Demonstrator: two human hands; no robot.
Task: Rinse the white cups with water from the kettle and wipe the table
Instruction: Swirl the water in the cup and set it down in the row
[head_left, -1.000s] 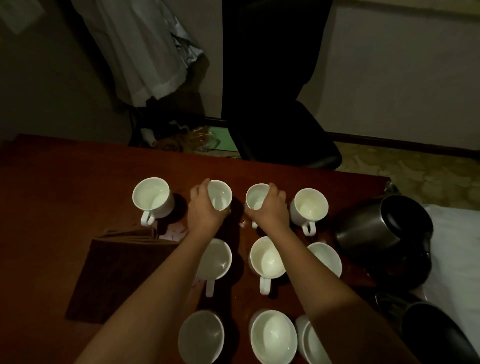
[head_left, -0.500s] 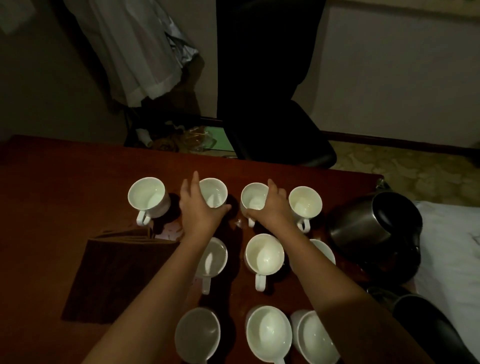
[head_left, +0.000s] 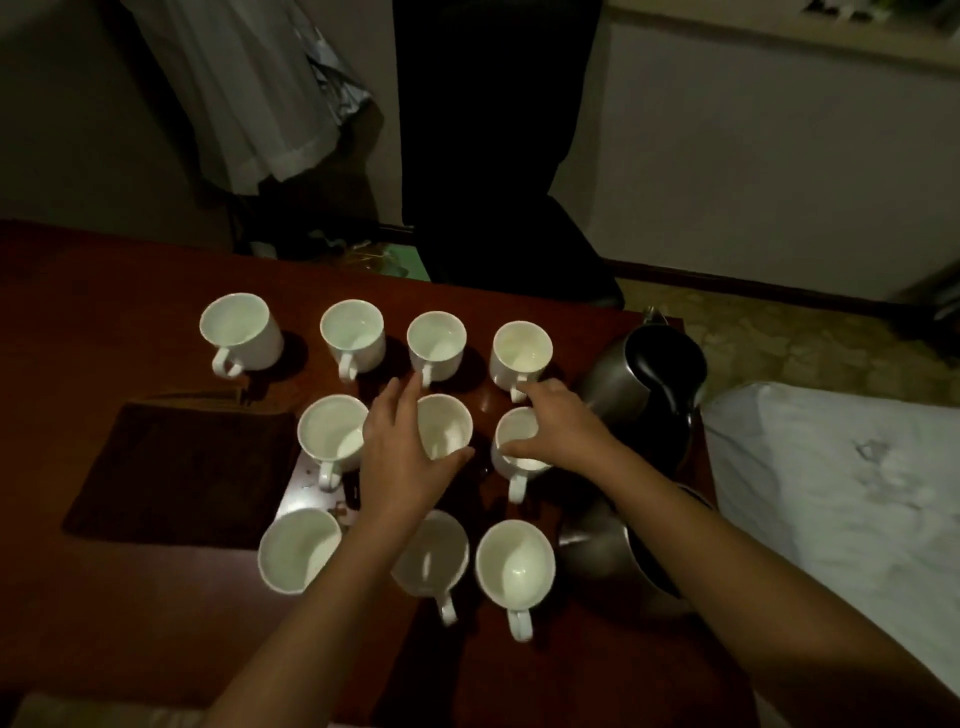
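Several white cups stand in three rows on the dark red table (head_left: 104, 312). My left hand (head_left: 405, 457) reaches round the middle cup (head_left: 448, 423) of the middle row, fingers straight along its left side and thumb at its near rim. My right hand (head_left: 563, 421) grips the right-hand cup (head_left: 519, 457) of that row, with the thumb on its near rim and the fingers curled over the far side. A steel kettle (head_left: 613, 384) with a black lid stands right of the back row. A second kettle (head_left: 597, 566) stands under my right forearm.
A folded brown cloth (head_left: 182, 467) lies left of the cups. A wet patch (head_left: 306, 493) shines beside it. White bedding (head_left: 831, 493) borders the table's right edge. A black chair (head_left: 498, 234) and a hanging white garment (head_left: 260, 104) are behind the table.
Both hands have let go of the two middle cups of the back row and drawn back to the middle row. The view has tilted down.
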